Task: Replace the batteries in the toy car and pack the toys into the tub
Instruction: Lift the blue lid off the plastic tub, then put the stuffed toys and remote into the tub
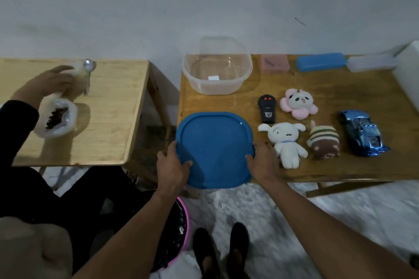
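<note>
Both my hands grip a blue lid (214,147) lying at the near left corner of the brown table (340,165): my left hand (173,165) on its left edge, my right hand (263,161) on its right edge. A clear plastic tub (217,70) stands empty behind the lid. To the right lie a black remote (267,108), a pink panda plush (298,103), a white dog plush (286,142), a striped brown plush (324,141) and a shiny blue toy car (362,132).
A pink box (274,63), a blue case (322,61) and a white box (371,62) line the table's back edge. On a second wooden table (108,120) at left, another person's hand (49,81) works near a spoon (88,75) and a bag (56,120).
</note>
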Motion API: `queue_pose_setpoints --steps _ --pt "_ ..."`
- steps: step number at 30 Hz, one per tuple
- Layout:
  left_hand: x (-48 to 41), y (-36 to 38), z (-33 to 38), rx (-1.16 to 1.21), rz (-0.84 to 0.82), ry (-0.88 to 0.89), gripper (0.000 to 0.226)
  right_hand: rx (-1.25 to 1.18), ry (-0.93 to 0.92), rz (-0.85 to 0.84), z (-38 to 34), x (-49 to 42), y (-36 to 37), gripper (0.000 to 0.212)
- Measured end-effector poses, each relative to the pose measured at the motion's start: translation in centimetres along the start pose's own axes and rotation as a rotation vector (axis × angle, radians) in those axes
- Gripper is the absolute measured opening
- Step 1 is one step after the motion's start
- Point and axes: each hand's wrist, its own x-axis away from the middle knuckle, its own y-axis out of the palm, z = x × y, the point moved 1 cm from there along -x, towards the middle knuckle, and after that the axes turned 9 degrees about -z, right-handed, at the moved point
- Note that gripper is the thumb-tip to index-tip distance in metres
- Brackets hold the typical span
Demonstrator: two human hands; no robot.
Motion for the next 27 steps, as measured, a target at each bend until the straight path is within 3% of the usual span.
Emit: queue_pose_setpoints --steps 8,17,22,27 --pt "1.2 -1.0 1.6 -0.133 0.070 0.077 0.066 0.019 0.000 0.014 -1.3 0.9 -1.3 0.030" --pt "0.9 -2.0 12.6 -0.242 0.093 0.465 0.049 0.105 -0.060 0.190 -1.4 -0.9 -10.6 0.016" --pt "0.0 0.7 18.8 -0.366 0.060 0.586 0.050 0.202 -0.078 0.232 1.7 -3.3 -14.5 0.032" --pt "-2.0 5.0 23.3 -0.451 -0.003 0.545 0.046 0.183 -0.093 0.094 4.9 -6.7 -17.5 0.045"
